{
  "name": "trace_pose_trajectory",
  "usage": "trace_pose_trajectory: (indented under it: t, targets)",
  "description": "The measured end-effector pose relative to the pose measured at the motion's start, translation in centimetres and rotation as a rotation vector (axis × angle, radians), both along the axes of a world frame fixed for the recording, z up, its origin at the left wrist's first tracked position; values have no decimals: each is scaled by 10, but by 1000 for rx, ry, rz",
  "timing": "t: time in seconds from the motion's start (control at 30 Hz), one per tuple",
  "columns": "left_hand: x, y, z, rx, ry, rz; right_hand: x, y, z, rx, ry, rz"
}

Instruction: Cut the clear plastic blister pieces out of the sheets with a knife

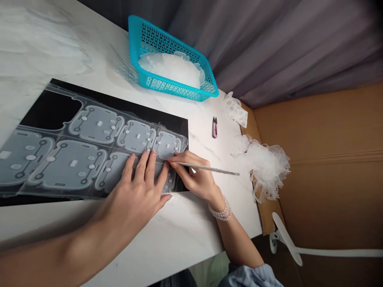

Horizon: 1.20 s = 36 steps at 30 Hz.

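Observation:
A translucent moulded plastic sheet (pixel 73 169) with rounded panels and small raised dots lies on a black mat (pixel 125 105). My left hand (pixel 137 187) rests on the sheet with fingers spread, pressing near its right end. My right hand (pixel 194 177) holds a thin, long pointed tool (pixel 209 168) between thumb and fingers. The tool's tip sits at the sheet's edge, close to my left fingertips, and the fingers partly hide it. Part of the sheet lies hidden under my left hand.
A turquoise plastic basket (pixel 143 40) holds white translucent scraps. Pink thread snips (pixel 214 127) lie on the white marble-look table (pixel 167 223). Loose scraps (pixel 265 165) sit at the table's far edge, with cardboard, a grey curtain and a white lamp arm beyond.

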<state>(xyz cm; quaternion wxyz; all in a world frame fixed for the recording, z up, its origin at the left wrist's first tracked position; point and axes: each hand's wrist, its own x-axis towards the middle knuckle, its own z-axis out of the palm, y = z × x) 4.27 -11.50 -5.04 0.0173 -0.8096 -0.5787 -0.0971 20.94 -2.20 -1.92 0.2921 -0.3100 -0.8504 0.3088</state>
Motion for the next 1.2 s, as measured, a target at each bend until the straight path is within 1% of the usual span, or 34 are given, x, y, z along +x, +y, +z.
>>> trace_pose_trajectory:
  t: [0.17, 0.27, 0.4, 0.57, 0.63, 0.77, 0.87, 0.93, 1.07, 1.13, 1.2]
  targets:
    - [2, -4, 10, 23, 46, 31, -4, -1, -3, 121, -48, 18]
    - [2, -6, 14, 46, 41, 24, -4, -1, -3, 188, -105, 31]
    - [3, -7, 14, 50, 33, 8, 1, -3, -1, 264, -201, 57]
    - [3, -8, 10, 23, -22, 23, 9, -3, 0, 288, -241, 103]
    - [4, -8, 9, 2, -52, 40, 9, -2, 0, 370, -270, 146]
    - [5, -9, 7, -5, -66, 42, 5, -1, 0, 604, -339, 224]
    - [5, -9, 8, 13, -37, 28, 3, 2, -3, 680, -367, 244]
    - [5, -8, 8, 29, -8, 24, 3, 3, -5, 664, -391, 254]
    - [4, -8, 7, 37, 32, 22, 3, 2, -5, 549, -416, 277]
    - [4, -8, 6, 41, 26, 20, 2, 1, -4, 432, -370, 271]
    - [4, -8, 6, 28, 9, 20, 0, 5, -2, 247, -257, 219]
